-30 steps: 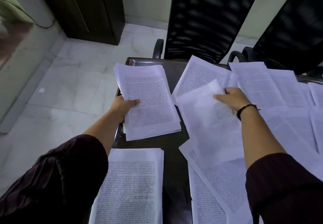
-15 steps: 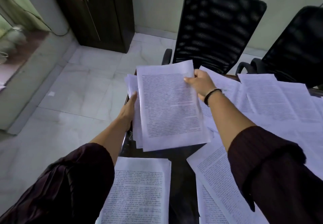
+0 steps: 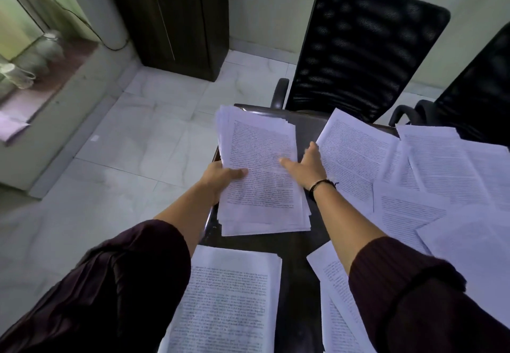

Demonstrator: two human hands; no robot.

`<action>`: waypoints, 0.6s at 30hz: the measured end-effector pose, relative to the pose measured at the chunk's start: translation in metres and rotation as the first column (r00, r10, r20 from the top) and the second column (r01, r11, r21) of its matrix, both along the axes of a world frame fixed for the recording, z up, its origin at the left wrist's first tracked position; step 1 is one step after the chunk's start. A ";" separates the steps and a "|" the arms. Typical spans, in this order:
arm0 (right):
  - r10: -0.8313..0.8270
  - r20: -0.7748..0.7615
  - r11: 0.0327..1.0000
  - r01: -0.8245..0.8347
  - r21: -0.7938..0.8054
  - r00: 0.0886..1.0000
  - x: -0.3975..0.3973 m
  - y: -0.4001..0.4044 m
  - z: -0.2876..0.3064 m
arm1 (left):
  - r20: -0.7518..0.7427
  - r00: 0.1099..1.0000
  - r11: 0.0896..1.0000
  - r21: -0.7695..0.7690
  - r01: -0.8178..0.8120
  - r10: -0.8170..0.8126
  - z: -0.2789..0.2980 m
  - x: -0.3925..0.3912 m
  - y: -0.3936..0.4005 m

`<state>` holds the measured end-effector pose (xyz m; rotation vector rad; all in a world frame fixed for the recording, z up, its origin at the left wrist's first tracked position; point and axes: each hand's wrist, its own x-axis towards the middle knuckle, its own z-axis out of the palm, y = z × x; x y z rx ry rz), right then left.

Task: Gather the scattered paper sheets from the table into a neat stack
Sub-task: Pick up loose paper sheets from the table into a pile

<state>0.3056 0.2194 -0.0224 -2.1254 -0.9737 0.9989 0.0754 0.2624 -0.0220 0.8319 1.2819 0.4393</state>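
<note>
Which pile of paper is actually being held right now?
The far-left stack: the left hand grips its left edge, thumb on top. The near pile and the scattered sheets lie untouched.

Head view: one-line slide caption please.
Left hand grips the paper stack while the open right hand rests on it, loose sheets alongside.

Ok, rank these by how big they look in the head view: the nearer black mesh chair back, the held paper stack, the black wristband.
1. Mesh chair back, largest.
2. Held paper stack, gripped by the left hand; nearer the camera, yet smaller.
3. Black wristband, by far the smallest.
</note>
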 end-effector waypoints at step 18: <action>0.063 -0.850 0.848 0.421 0.321 0.523 -0.066 -0.215 0.116 | 0.522 0.853 0.978 0.172 -0.114 0.008 0.130 -0.062 -0.092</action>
